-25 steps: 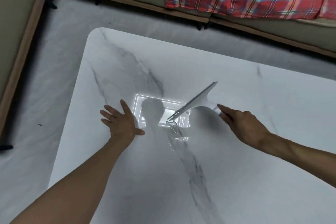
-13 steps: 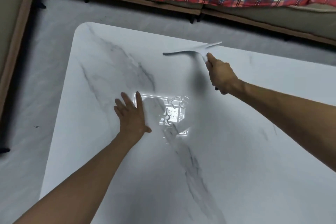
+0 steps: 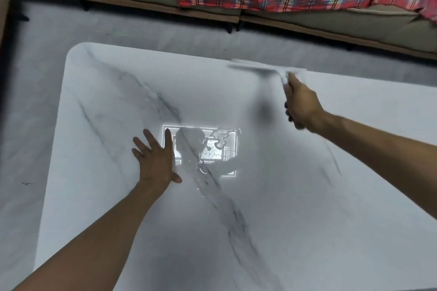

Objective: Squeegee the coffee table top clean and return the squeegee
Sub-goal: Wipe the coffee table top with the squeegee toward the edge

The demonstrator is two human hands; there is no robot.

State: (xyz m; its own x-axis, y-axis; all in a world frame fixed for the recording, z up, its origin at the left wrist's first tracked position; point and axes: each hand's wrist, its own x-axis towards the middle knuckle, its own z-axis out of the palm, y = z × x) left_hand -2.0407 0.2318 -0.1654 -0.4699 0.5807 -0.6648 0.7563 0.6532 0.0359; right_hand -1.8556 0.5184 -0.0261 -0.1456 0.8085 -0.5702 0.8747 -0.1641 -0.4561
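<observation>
Squeegee (image 3: pixel 264 69) at the far tabletop (image 3: pixel 307 196) edge, mid-wipe
Right grip (image 3: pixel 301 106) wraps its handle; left grip (image 3: pixel 155 160) lies flat, spread. Next, the blade probably needs drawing through the puddle (image 3: pixel 220 142).

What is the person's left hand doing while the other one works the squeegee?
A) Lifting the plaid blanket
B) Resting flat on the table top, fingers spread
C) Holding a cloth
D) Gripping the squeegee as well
B: the left hand lies flat on the table top with its fingers spread and nothing in it, while the right hand alone grips the squeegee near the table's far edge.
</observation>
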